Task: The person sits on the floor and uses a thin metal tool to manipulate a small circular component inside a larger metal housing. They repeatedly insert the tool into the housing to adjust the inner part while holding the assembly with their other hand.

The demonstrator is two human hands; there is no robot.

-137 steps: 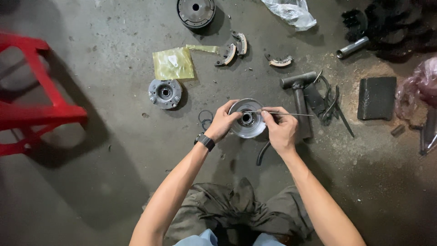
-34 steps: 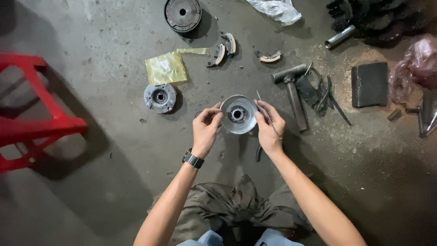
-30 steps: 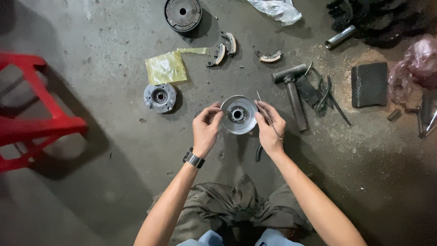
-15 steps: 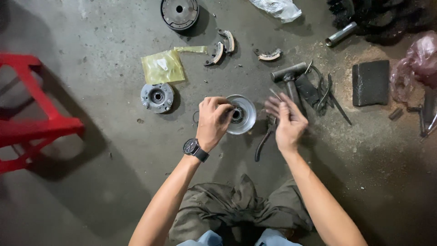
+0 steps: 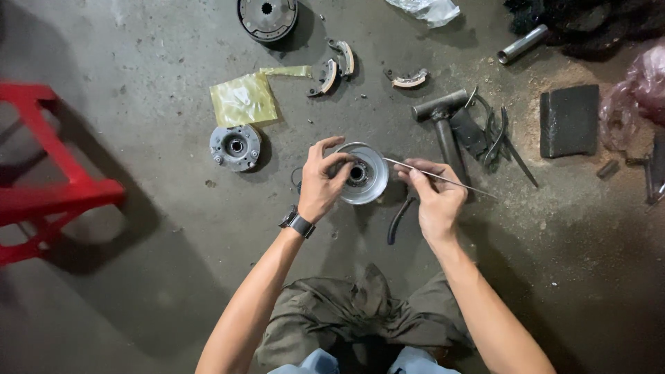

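Your left hand (image 5: pixel 320 181) again grips the round metal hub (image 5: pixel 366 174), while your right hand (image 5: pixel 433 197), splayed open a half-second ago, now pinches the thin rod (image 5: pixel 443 181) toward its bore.

Both forearms reach forward. The left hand (image 5: pixel 324 176), watch at the wrist, curls its fingers; the right hand (image 5: pixel 431 194) pinches.

A round silver metal hub (image 5: pixel 368 177) with a dark centre bore lies flat on the concrete floor; a thin metal rod (image 5: pixel 443 179) slants beside it.
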